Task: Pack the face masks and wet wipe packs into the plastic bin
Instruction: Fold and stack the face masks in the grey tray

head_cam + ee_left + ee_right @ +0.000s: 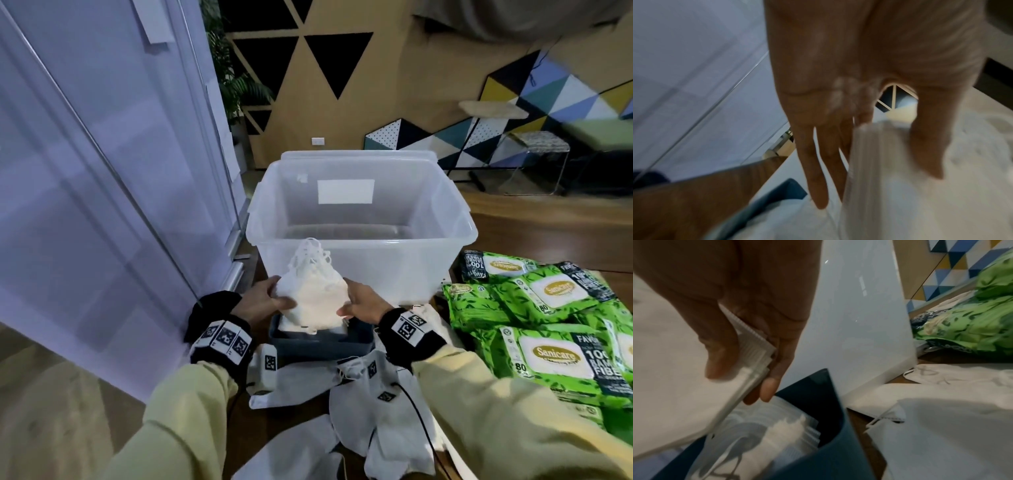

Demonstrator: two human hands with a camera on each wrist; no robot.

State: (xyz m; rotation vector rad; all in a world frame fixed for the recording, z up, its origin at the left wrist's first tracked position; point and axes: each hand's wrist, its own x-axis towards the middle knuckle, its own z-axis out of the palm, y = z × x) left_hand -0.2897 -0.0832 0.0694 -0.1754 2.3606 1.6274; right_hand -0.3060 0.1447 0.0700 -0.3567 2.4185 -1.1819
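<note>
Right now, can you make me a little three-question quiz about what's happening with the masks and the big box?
1. True or false: the clear plastic bin already has green wipe packs in it.
2. Which hands hold the stack of white masks? A) left hand only B) right hand only C) both
3. Fill in: the stack is held just above the small dark ____ tray, which has more masks in it.

Key:
1. False. The bin looks empty; the packs lie to its right.
2. C. Fingers and thumbs pinch both sides of the stack.
3. blue
</note>
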